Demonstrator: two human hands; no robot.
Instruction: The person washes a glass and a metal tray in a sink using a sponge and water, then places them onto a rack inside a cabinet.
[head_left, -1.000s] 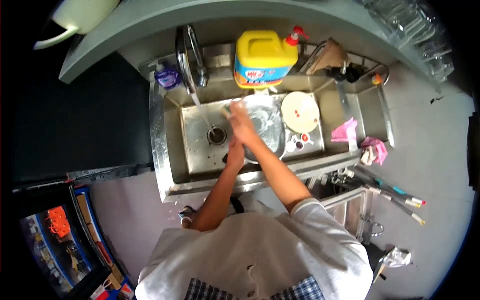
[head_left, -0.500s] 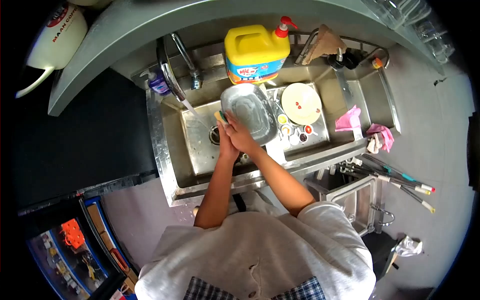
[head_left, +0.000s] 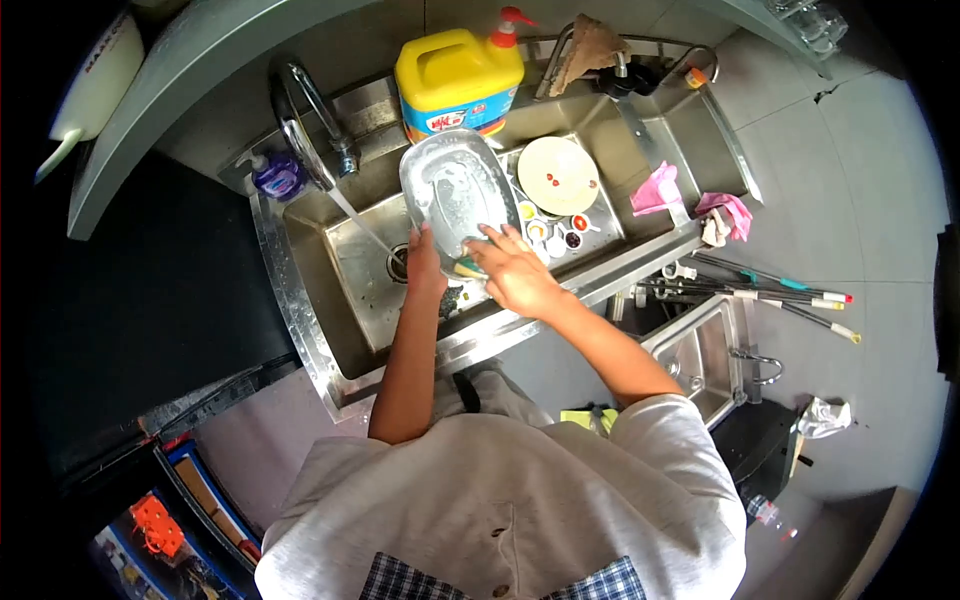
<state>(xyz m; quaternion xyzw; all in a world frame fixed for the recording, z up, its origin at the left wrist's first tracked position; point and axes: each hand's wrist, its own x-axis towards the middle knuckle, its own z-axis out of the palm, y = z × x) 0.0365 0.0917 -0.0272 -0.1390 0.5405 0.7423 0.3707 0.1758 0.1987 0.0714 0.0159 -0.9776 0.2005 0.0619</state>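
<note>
A soapy, rounded rectangular metal tray (head_left: 455,185) is tilted over the sink, below the yellow jug. My left hand (head_left: 425,265) grips its near left edge, the fingers partly hidden behind the rim. Against the near end of the inside, my right hand (head_left: 518,272) presses a yellow-and-green sponge (head_left: 468,268), fingers closed over it. Water runs from the faucet (head_left: 305,150) into the sink (head_left: 350,310) left of the tray. A cream plate (head_left: 557,175) with small red bits lies to the right, beside several small cups (head_left: 537,230) with coloured contents.
Behind the tray stands a yellow detergent jug (head_left: 460,80) with a red pump. A purple soap bottle (head_left: 278,175) is by the faucet. Pink cloths (head_left: 657,190) hang over the sink's right divider and edge. A black counter (head_left: 170,290) adjoins on the left.
My hands have parted: the left now holds the tray's edge, while the right has moved with the sponge onto the tray's near end. The camera view has shifted, too.
</note>
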